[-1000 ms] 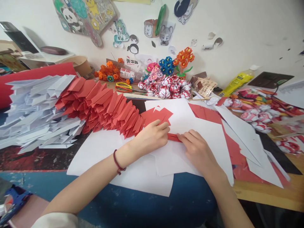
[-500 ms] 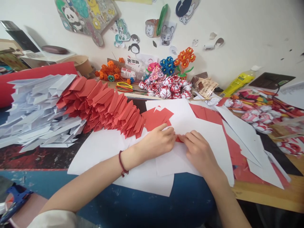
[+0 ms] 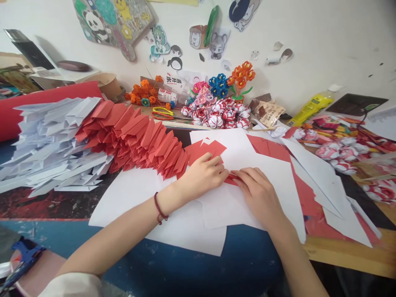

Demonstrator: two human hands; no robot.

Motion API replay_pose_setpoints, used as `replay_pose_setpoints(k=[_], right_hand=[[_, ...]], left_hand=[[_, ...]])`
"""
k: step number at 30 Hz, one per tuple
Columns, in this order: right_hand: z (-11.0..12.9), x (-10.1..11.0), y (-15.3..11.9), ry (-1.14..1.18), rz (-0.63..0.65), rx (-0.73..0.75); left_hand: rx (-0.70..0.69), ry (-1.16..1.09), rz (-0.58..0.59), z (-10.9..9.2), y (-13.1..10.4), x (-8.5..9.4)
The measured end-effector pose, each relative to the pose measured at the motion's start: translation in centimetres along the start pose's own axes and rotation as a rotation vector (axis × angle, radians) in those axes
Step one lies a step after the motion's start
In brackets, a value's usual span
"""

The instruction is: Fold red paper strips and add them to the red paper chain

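A small piece of red paper (image 3: 232, 180) lies between my two hands, above white sheets (image 3: 269, 181). My left hand (image 3: 206, 175) pinches its left end, fingers curled. Thumb and fingers of my right hand (image 3: 256, 187) grip the right end. Flat red paper pieces (image 3: 215, 149) rest just behind my left hand. To the left, a long row of folded red pieces (image 3: 133, 138) leans together, beside a big pile of folded white pieces (image 3: 58, 144). The middle of the red paper is partly hidden by my fingers.
Red-and-white paper flowers (image 3: 222, 114) and yellow-handled scissors (image 3: 163, 113) lie at the back, near a yellow bottle (image 3: 314, 106). More red and white sheets (image 3: 318, 181) spread on the right. A blue glue gun (image 3: 26, 253) is at the lower left.
My left hand's knuckles have lifted slightly and the right fingers have straightened along the red paper. More of the red paper shows between the hands.
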State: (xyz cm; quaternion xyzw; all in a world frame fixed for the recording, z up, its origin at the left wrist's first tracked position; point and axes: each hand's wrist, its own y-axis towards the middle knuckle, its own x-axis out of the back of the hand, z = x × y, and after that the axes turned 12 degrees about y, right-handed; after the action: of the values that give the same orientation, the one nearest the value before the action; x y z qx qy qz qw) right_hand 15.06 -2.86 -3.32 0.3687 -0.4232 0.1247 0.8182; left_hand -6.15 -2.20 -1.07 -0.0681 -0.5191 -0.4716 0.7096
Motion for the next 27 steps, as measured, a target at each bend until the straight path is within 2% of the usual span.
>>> replay_pose_setpoints(k=[6, 9, 13, 19, 27], right_hand=[[-0.3, -0.2, 0.7, 0.065, -0.009, 0.002], [-0.5, -0.3, 0.8, 0.079, -0.012, 0.022], [-0.4, 0.0, 0.6, 0.055, 0.006, 0.096], [0.1, 0.4, 0.5, -0.094, 0.036, 0.249], [0.4, 0.4, 0.5, -0.247, 0.097, 0.337]], left_hand=[[0.052, -0.076, -0.028, -0.1, 0.4, -1.2], [0.064, -0.106, -0.015, 0.0, 0.4, -1.3], [-0.014, -0.073, 0.002, 0.3, 0.3, -0.7], [-0.114, -0.028, -0.033, 0.1, 0.0, -0.1], [-0.176, -0.053, -0.028, -0.1, -0.1, -0.1]])
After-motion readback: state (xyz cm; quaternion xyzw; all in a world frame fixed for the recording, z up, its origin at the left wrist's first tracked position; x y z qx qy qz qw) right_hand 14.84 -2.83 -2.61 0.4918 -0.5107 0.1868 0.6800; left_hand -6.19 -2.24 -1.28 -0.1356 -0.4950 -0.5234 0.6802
